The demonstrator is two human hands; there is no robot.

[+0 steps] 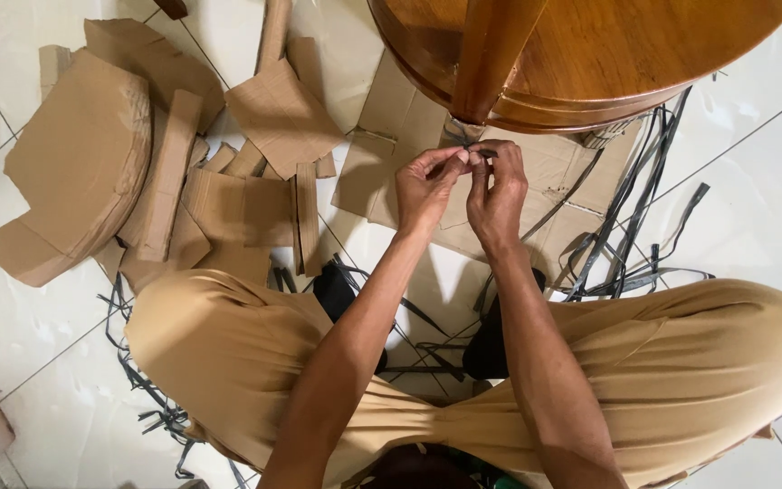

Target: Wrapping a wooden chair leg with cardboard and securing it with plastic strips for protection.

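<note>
The left hand [425, 184] and the right hand [498, 188] meet fingertip to fingertip, both pinched nearly closed on a small dark strip [479, 155] held between them — too small to tell more — just below the rim of the round wooden tabletop [626, 54] and above a flat sheet of cardboard [554, 167] on the tiled floor [753, 172]. Outward, one stack of folded cardboard pieces [79, 167] lies at the left with several loose cardboard scraps [246, 204] beside it, and tangled black straps [631, 235] — too many to count — trail by the person's crossed legs in tan trousers [681, 362].
</note>
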